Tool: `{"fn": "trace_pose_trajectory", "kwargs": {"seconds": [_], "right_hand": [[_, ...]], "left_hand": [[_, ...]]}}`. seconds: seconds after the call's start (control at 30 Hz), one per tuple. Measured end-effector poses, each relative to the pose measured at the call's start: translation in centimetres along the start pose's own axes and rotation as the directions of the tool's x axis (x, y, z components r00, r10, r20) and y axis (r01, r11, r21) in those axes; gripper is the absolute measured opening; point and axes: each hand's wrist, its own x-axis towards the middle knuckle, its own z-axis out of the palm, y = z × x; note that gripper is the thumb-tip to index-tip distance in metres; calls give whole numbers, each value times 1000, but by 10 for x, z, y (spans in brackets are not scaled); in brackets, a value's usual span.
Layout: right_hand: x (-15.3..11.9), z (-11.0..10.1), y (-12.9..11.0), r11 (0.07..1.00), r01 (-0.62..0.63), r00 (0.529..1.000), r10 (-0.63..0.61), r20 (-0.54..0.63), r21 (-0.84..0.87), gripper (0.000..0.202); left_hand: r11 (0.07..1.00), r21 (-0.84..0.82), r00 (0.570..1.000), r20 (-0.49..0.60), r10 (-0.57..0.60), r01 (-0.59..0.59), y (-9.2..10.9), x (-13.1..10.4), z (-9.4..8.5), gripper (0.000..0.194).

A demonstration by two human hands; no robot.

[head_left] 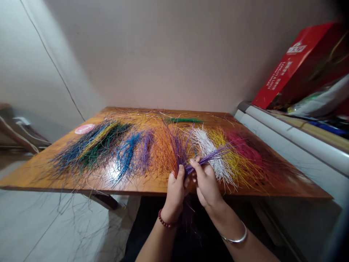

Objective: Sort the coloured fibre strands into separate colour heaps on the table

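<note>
My left hand [176, 186] is closed round a bundle of orange and purple strands [177, 147], which fans out upward over the table's front edge. Close beside it, my right hand [205, 180] pinches a bunch of purple strands [215, 155] between thumb and fingers; these point to the right, across the white strands [208, 149]. Left of my hands lie orange strands [160, 154], a small purple bunch [147, 145] and a blue bunch [128, 153]. Yellow strands [237, 160] and pink strands [248, 149] spread out on the right.
The wooden table [40, 169] stands against a wall. Dark blue, green and yellow strands [95, 145] cover its left part, near a pink disc [84, 128]. Green strands [185, 120] lie at the back. A red box [294, 62] rests on a white surface at the right.
</note>
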Motion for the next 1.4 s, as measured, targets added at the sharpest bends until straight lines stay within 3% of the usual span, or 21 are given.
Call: {"fn": "trace_pose_trajectory", "kwargs": {"seconds": [0.2, 0.33, 0.53, 0.63, 0.73, 0.87, 1.03, 1.17, 1.23, 1.3, 1.4], "right_hand": [[-2, 2, -4, 996, -88, 990, 90, -111, 23, 25], [3, 2, -7, 988, -123, 991, 118, -62, -97, 21], [7, 4, -4, 976, -37, 998, 25, -55, -215, 21], [8, 1, -5, 952, -23, 998, 40, 50, -306, 11], [8, -6, -10, 878, 121, 976, -19, 219, -462, 25], [5, -12, -16, 769, 251, 941, -50, 336, -588, 34], [0, -8, -17, 888, 25, 927, 152, 344, -459, 37], [-4, -5, -21, 917, -119, 916, 249, 314, -382, 37], [-5, -7, -25, 911, -74, 927, 213, 308, -406, 38], [-6, -9, -29, 877, 73, 951, 82, 298, -475, 39], [-5, -14, -32, 794, 257, 945, -88, 314, -551, 38]], "left_hand": [[999, -32, 996, -92, -4, 1, -4, -2, 3, 48], [1000, -16, 995, -97, -15, 14, -3, -2, 3, 50], [1000, -18, 998, -60, -15, 14, 1, -4, 5, 43], [1000, -18, 999, -30, 18, -19, 2, -6, 6, 42], [999, 0, 998, -26, 54, -54, 5, -8, 6, 43], [996, 79, 998, -43, 51, -48, 11, -11, 4, 42], [990, 128, 998, 1, 57, -57, 15, -13, 3, 39], [981, 191, 1000, -19, 23, -19, 17, -15, -1, 40], [965, 254, 997, -26, 66, -57, 21, -17, -5, 36], [943, 305, 989, -26, 148, -133, 27, -20, -10, 30], [919, 340, 974, -26, 223, -201, 35, -24, -15, 25]]}}
